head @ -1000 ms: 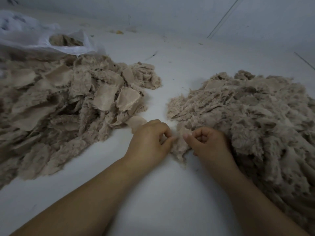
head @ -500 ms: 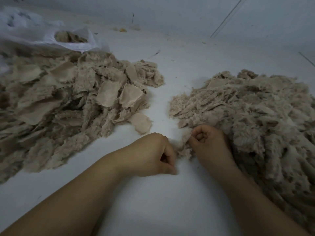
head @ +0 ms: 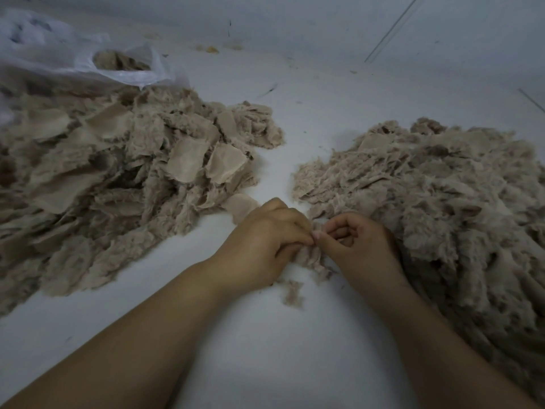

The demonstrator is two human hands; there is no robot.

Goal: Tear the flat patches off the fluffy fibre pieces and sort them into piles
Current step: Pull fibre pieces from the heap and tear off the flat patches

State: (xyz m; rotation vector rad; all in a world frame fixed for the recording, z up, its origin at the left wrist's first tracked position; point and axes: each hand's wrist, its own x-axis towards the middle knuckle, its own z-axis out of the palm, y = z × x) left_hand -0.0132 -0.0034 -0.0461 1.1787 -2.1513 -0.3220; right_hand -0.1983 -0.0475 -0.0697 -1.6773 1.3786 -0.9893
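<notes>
Left hand: your left hand (head: 267, 243) sits at centre on the white surface (head: 250, 349), fingers curled, thumb and fingertips pinching the left side of the fibre piece (head: 311, 256)
Right hand: your right hand (head: 358, 246) faces it, fingers curled in, thumb and forefinger pinching the same piece from the right — the two pinches meet almost tip to tip
Fibre piece: a small fluffy beige tuft held between both hands, its lower part hanging to the surface; whether a patch is on it I cannot tell
Scrap: a loose fluffy scrap (head: 293, 292) lies on the surface just below your hands, apart from both piles
Left pile: a broad heap (head: 103, 187) to your left, fluffy pieces mixed with flat woven patches; two pale patches (head: 206, 163) lie on its near-right slope
Single patch: one flat patch (head: 240, 203) lies at the pile's edge, just beside your left knuckles and partly hidden by them
Right pile: a large fluffy heap (head: 442, 202) to your right — your right hand and forearm lie against its near edge
Bag: a white plastic bag (head: 88, 60) behind the left pile, its mouth showing more beige pieces
</notes>
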